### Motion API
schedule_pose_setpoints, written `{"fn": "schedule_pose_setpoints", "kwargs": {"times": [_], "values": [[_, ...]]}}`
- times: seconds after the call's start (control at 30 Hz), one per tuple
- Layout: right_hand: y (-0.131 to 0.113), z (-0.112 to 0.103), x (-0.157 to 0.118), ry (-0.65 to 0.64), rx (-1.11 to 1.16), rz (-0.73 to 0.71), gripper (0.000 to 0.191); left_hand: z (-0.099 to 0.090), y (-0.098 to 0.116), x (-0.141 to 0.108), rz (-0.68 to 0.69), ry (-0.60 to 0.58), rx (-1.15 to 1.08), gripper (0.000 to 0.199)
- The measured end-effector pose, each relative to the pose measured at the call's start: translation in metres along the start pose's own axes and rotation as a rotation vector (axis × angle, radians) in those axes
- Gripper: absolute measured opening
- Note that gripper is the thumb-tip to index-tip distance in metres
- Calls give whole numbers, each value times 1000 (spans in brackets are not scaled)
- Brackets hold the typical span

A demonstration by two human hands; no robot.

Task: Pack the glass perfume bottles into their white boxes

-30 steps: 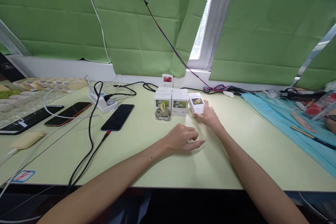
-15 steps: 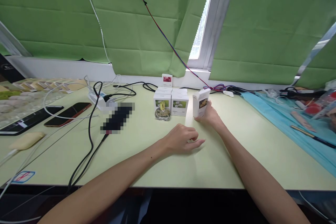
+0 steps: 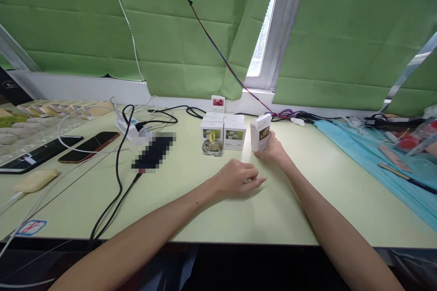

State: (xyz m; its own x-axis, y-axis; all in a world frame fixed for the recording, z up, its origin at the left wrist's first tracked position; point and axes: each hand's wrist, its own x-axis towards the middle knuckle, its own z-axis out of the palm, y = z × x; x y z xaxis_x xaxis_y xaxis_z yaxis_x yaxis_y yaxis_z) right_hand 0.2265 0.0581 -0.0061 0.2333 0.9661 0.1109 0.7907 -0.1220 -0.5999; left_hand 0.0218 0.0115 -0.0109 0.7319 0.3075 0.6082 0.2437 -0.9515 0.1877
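My right hand (image 3: 272, 149) grips a small white box (image 3: 255, 136) from its right side. The box stands upright on the table, its top flap raised, with a dark picture of a yellowish thing on its front. Nearer to me, my left hand (image 3: 236, 178) rests on the table with nothing in it; some fingers curl in while others stretch to the right. Beyond it stands a glass bottle (image 3: 212, 147) with a gold cap and bits of plant matter inside. Directly behind the bottle is a block of white boxes (image 3: 234, 139) with white-flower pictures.
Another white box (image 3: 218, 103) with a red picture stands at the back. On the left lie phones (image 3: 89, 147), a power strip (image 3: 127, 130), cables and a yellowish case (image 3: 37, 181). A blue sheet (image 3: 378, 163) with a pen (image 3: 406, 177) covers the right side.
The white box in my right hand has turned and tilted very slightly. My left hand stays in the same place; the whole view has shifted a touch.
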Motion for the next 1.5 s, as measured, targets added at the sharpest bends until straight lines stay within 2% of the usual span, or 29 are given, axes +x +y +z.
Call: {"fn": "schedule_pose_setpoints", "kwargs": {"times": [0.13, 0.23, 0.4, 0.57, 0.67, 0.87, 1.03, 1.3, 1.5], "values": [[1, -6, 2, -55, 35, 7, 85, -3, -7, 0, 5, 44, 63, 46], [0, -11, 3, -94, 52, 6, 84, -6, -11, 1, -7, 145, 111, 39], [-1, -16, 3, -112, 78, -65, 81, -14, -13, 5, -140, 292, 96, 24], [-3, -14, 2, -28, 83, -342, 72, -22, -13, 9, -259, 442, 37, 15], [-6, -11, -1, 16, 86, -486, 70, -24, -13, 10, -320, 482, 12, 15], [-12, -9, -8, 50, 100, -635, 72, -24, -14, 10, -399, 493, -54, 21], [-9, -7, -6, 83, 124, -688, 74, -26, -11, 10, -424, 432, -128, 32], [-13, -10, -13, 93, 197, -774, 77, -26, -9, 9, -447, 290, -137, 71], [-17, -13, -18, 102, 197, -799, 77, -27, -9, 9, -475, 245, -118, 86]]}}
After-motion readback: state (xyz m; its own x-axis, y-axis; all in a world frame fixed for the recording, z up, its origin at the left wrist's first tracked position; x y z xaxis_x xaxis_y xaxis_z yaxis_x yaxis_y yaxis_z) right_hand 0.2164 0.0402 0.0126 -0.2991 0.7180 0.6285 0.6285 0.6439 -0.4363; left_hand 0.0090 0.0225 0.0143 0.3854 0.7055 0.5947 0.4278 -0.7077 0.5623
